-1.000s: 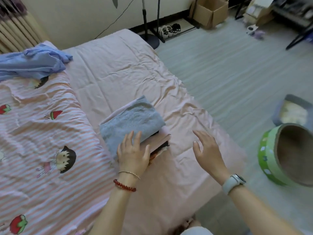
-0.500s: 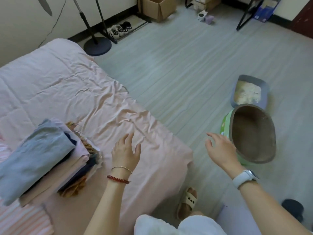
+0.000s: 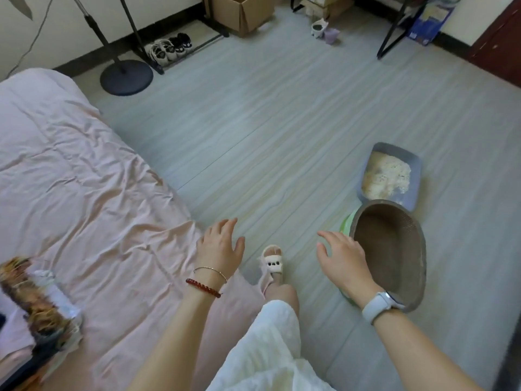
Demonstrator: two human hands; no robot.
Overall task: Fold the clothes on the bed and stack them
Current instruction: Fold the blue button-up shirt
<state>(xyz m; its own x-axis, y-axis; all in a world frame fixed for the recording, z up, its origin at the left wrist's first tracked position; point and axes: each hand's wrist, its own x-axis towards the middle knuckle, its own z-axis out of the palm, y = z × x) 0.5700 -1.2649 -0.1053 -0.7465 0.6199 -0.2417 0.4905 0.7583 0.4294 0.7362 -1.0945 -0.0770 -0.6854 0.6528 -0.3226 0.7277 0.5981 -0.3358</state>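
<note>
The stack of folded clothes [image 3: 36,314] is located left of the left hand [image 3: 221,246], the nearer one; both hands' fingers [image 3: 328,237] are spread, empty.

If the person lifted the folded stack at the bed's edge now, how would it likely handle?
The stack shows several loose fabric layers, so it would probably sag and shift unless supported underneath. It sits on the soft pink sheet, so pushing would likely skew the layers.

stack [image 3: 36,300] on bed [image 3: 84,193] left | litter tray [image 3: 394,170] behind basket [image 3: 394,249] right
</note>
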